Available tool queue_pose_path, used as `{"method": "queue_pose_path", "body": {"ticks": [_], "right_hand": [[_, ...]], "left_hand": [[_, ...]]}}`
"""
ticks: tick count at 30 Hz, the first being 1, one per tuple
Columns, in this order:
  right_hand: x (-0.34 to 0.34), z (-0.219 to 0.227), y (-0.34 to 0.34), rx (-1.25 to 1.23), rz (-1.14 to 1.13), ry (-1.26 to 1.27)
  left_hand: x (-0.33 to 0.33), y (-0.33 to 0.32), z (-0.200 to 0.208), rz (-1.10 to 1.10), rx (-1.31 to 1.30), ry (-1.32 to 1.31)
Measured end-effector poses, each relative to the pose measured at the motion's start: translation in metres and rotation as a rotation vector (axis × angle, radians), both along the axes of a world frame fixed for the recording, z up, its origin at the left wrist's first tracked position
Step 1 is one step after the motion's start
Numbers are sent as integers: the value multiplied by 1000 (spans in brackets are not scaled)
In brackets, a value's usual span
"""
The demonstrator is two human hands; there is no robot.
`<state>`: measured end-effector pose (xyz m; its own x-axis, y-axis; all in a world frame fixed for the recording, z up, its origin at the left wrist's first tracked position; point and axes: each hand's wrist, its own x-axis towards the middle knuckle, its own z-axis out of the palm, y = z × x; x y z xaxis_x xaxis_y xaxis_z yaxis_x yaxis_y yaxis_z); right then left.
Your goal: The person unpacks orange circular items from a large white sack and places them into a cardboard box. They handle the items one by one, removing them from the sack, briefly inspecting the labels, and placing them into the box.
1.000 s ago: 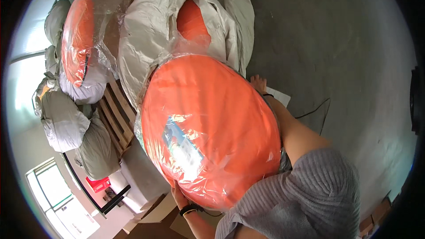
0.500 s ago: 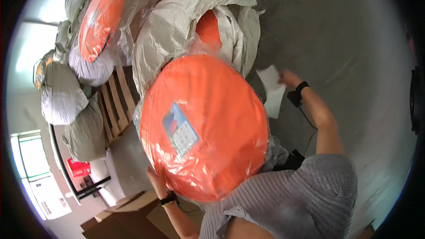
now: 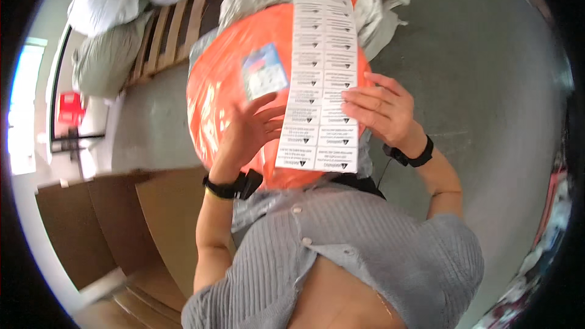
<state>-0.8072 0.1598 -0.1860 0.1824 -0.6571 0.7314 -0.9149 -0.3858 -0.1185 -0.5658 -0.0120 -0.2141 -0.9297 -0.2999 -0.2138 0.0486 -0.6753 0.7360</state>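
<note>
Since the earlier frame, the right hand point(image 3: 381, 113) has come back from the grey floor point(image 3: 475, 85) at the right and now holds a long white sheet of labels point(image 3: 320, 82) up before the camera, in the upper middle of the frame. Its fingers pinch the right edge of the sheet. The left hand point(image 3: 253, 131) has come up too; it lies with spread fingers against the big orange cushion in clear plastic point(image 3: 244, 103), just beside the left edge of the sheet, and I cannot tell if it grips the sheet or only supports the cushion.

One risk, as I judge it: the sheet is held only at the edge, so it may bend or slip, and a label could stick to the plastic in a wrong place. The cushion leans on the person's body and could roll away to the floor if the left hand lets go.

The sheet carries two columns of small rectangular white labels, each with dark print and a small dark triangle. On the cushion, left of the sheet, sits a square blue and white label point(image 3: 265, 72). White and grey sacks point(image 3: 106, 0) lie at the upper left beside a wooden pallet point(image 3: 167, 33). Brown cardboard point(image 3: 122, 231) fills the lower left, and a red sign or box point(image 3: 70, 109) shows at the left edge.
</note>
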Motion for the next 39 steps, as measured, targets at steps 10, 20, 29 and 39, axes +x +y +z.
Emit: {"method": "queue_pose_path", "body": {"ticks": [10,20,29,39], "right_hand": [[54,-23,-17,135,121,-151],[56,43,-73,585,473,-384],[50,-32,-89,1206,470,-1166],[93,-28,-95,912,457,-1436]], "left_hand": [[38,26,10,269,-399,-154],[72,-7,65,-255,-1185,-238],[108,-56,61,890,-1816,-484],[56,60,-7,601,-443,42]]}}
